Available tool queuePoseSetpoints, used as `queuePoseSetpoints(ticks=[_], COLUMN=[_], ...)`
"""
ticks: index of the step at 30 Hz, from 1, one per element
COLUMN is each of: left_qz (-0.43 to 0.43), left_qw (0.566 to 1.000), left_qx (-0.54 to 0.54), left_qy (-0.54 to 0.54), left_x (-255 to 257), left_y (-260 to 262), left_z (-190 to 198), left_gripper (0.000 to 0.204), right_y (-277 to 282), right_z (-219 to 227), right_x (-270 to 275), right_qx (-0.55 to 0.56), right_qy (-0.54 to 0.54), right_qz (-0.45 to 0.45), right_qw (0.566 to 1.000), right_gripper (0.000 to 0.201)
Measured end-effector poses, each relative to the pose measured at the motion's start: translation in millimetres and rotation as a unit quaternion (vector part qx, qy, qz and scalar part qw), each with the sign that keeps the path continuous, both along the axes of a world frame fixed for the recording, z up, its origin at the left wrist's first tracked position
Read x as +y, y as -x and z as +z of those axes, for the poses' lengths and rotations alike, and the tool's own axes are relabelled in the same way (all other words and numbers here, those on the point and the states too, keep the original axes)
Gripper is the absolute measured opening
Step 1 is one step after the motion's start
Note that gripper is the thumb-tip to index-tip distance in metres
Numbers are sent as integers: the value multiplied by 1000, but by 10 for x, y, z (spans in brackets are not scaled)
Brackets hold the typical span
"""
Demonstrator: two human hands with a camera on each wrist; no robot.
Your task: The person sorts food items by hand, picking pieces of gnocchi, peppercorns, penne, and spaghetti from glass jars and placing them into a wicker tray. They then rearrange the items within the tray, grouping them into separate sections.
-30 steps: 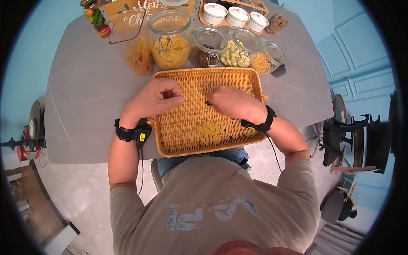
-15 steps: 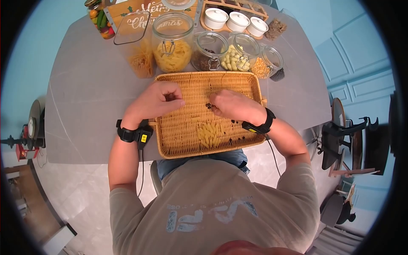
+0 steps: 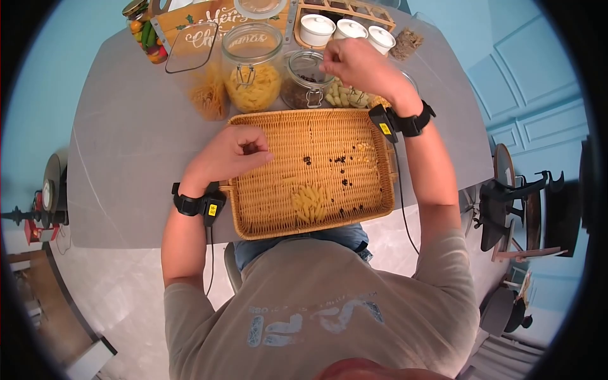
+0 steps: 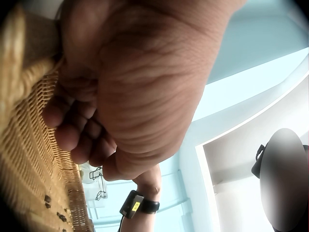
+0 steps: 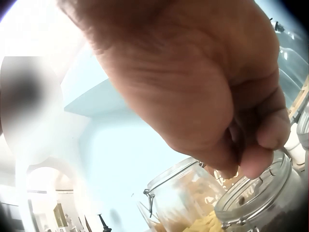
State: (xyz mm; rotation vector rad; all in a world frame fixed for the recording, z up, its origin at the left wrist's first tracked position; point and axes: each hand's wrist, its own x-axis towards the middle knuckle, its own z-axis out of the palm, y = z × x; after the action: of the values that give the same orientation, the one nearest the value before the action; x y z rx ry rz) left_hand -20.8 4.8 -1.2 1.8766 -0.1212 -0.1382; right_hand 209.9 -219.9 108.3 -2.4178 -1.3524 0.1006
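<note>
My right hand (image 3: 364,66) is raised over the open glass jar of dark beans (image 3: 297,95), its fingers curled and fingertips together. In the right wrist view small dark specks show below those fingertips, by the jar's mouth (image 5: 256,186); no bean shows between the fingers. My left hand (image 3: 231,152) hangs loosely curled over the left side of the wicker tray (image 3: 272,212), with nothing seen in it. In the tray lie a pile of penne pasta (image 3: 310,202), several scattered dark beans (image 3: 345,182) and some yellow kernels (image 3: 364,151).
Behind the tray stand a large jar of pasta (image 3: 253,85), a container of spiral pasta (image 3: 208,98) and a jar of pale beans (image 3: 342,98), partly hidden by my right arm. White lidded pots (image 3: 316,28) and a wooden Christmas crate (image 3: 183,38) are farther back.
My right hand has left the dark beans in the tray and moved up and away to the dark bean jar. The beans it covered now show. My left hand stays nearly still.
</note>
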Motion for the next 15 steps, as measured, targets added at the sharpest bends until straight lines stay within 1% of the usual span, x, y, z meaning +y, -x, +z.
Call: queuePoseSetpoints(ticks=[1,4,7,10,12,15], left_qz=[-1,3,3,5,1,-1], left_qw=[1000,999,999,1000,999,999], left_qx=[12,-34,-35,-26,-32,-31], left_qy=[1,-11,11,6,7,3], left_x=[6,-4,-6,-23,-21,-23], left_y=[2,0,-2,6,3,1], left_z=[1,-30,-89,-19,-32,-13], left_gripper=[16,20,20,19,19,20], right_y=[-26,12,293,648,745,909], right_z=[1,-14,-79,-336,-822,-1003], right_x=[20,13,-67,-136,-283,-280], right_qx=[-15,-48,-63,10,16,82], right_qy=[-5,-63,-48,113,113,173], right_qz=[-6,-2,21,71,156,142], right_qw=[1000,997,997,991,981,971], right_gripper=[15,15,17,19,20,20])
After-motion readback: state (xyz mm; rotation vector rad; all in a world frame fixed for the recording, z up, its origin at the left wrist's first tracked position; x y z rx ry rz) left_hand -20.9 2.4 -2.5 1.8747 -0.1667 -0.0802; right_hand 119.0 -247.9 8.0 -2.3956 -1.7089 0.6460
